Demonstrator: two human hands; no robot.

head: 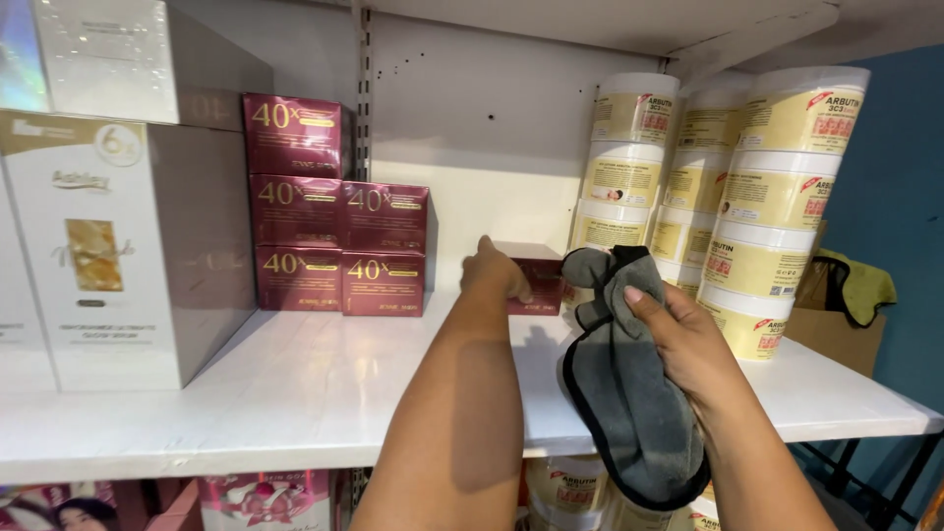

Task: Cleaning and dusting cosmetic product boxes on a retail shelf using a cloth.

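My left hand (495, 274) reaches onto the white shelf (295, 393) and grips a small maroon box (539, 280) standing at the back of the shelf. My right hand (683, 339) holds a grey cloth with a black edge (624, 388) that hangs down in front of the shelf edge. The cloth's top bunches just right of the maroon box. A stack of matching maroon boxes (329, 211) stands to the left of my left hand.
Stacks of cream tubs with white lids (747, 197) fill the right of the shelf. Large white and silver boxes (108, 236) stand at the left. A cardboard box with a yellow cloth (855, 295) sits beyond the right end. More goods lie on the shelf below.
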